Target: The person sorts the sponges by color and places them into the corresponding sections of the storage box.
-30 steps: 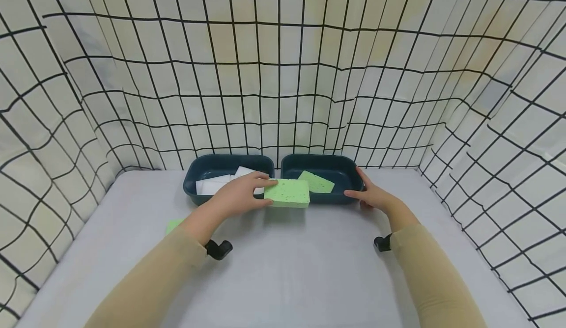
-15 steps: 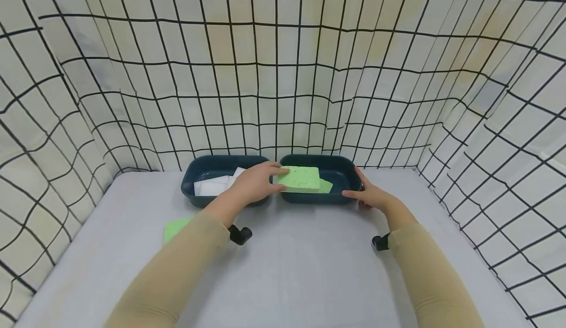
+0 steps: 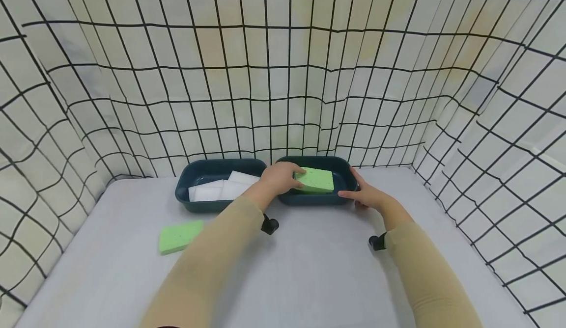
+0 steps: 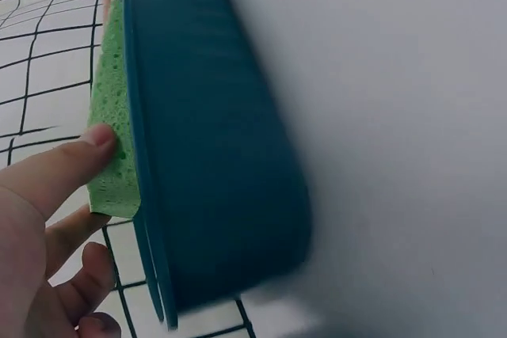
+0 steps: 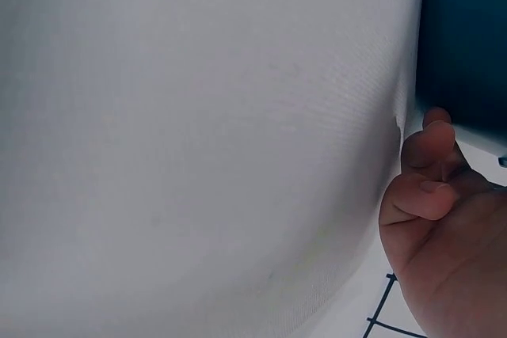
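My left hand grips a thick green sponge by its left end and holds it low inside the right dark teal tray. In the left wrist view the thumb presses the green sponge just behind the right tray's rim. My right hand rests against the right end of that tray, one finger along the end wall and the thumb at the front corner. In the right wrist view the fingers are loosely bent beside the right tray.
A second teal tray sits left of the first and holds several white sponges. Another green sponge lies on the grey table at front left. Grid-patterned cloth walls close in the back and both sides.
My left hand carried the green sponge from in front of the trays up and right, then down into the right tray. The right hand stayed at the tray's end.
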`<state>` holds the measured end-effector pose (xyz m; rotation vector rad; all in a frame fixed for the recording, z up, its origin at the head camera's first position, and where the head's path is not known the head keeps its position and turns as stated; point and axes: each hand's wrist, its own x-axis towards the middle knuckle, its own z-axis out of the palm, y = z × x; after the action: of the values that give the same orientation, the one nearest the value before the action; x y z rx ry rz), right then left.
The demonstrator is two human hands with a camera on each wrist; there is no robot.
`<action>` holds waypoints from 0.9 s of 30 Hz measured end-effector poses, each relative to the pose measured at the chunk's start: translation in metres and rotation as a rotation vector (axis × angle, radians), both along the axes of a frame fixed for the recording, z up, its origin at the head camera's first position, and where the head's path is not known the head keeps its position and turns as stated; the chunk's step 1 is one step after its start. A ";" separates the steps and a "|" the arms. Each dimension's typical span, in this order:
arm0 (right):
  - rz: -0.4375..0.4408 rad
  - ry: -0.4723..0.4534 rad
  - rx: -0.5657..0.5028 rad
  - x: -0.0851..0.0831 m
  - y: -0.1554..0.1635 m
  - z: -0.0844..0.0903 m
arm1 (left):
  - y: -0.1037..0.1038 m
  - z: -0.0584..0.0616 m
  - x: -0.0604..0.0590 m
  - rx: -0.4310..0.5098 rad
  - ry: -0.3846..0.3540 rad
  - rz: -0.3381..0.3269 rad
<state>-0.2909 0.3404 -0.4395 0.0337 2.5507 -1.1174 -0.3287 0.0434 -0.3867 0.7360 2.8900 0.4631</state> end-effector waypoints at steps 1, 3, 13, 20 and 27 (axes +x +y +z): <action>0.004 0.000 0.001 0.000 0.000 0.000 | 0.004 -0.001 0.000 -0.005 -0.005 -0.004; 0.004 -0.002 -0.005 0.001 -0.001 0.001 | 0.012 -0.003 -0.001 -0.009 -0.010 -0.011; -0.025 -0.013 -0.044 -0.001 -0.002 0.001 | 0.036 -0.007 -0.007 0.009 -0.039 -0.068; -0.037 -0.015 -0.038 -0.001 -0.001 -0.002 | 0.045 -0.006 -0.008 -0.019 -0.071 -0.084; -0.033 -0.005 -0.035 -0.002 0.002 -0.004 | 0.053 -0.008 -0.009 -0.071 -0.060 -0.097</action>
<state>-0.2926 0.3424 -0.4432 0.0706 2.5341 -1.1728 -0.3382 0.0967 -0.3944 0.8317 2.7843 0.3636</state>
